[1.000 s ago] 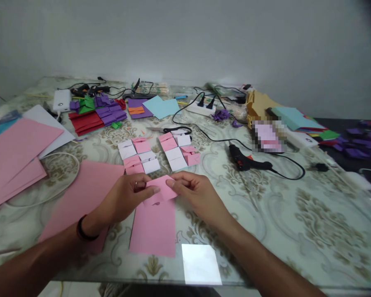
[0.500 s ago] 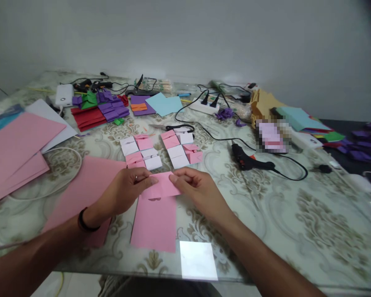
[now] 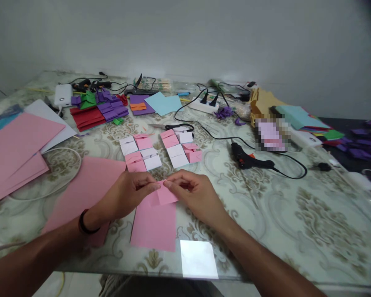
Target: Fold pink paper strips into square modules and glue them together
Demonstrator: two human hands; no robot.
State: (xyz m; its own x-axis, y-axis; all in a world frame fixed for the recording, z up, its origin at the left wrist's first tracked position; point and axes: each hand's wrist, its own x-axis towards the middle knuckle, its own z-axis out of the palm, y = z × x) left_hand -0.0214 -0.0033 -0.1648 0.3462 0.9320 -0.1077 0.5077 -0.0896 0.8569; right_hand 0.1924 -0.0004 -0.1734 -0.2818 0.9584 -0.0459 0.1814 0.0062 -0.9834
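My left hand (image 3: 128,196) and my right hand (image 3: 193,192) pinch a small folded pink paper piece (image 3: 163,194) between their fingertips, held just above a pink paper rectangle (image 3: 154,225) lying on the glass-topped table (image 3: 297,222). The two sets of fingertips almost meet over the fold. Beyond my hands lie two groups of folded pink and white paper squares, one on the left (image 3: 140,152) and one on the right (image 3: 181,147). A large pink sheet (image 3: 86,189) lies under my left wrist.
A black glue gun (image 3: 249,159) with its cable lies to the right. Scissors (image 3: 173,127), a power strip (image 3: 204,106), purple, red and green paper pieces (image 3: 95,109), a light blue sheet (image 3: 163,103) and large pink sheets (image 3: 15,148) crowd the back and left.
My fingertips have drawn closer together and the small pink piece is folded narrower than a second ago. The view has shifted slightly.
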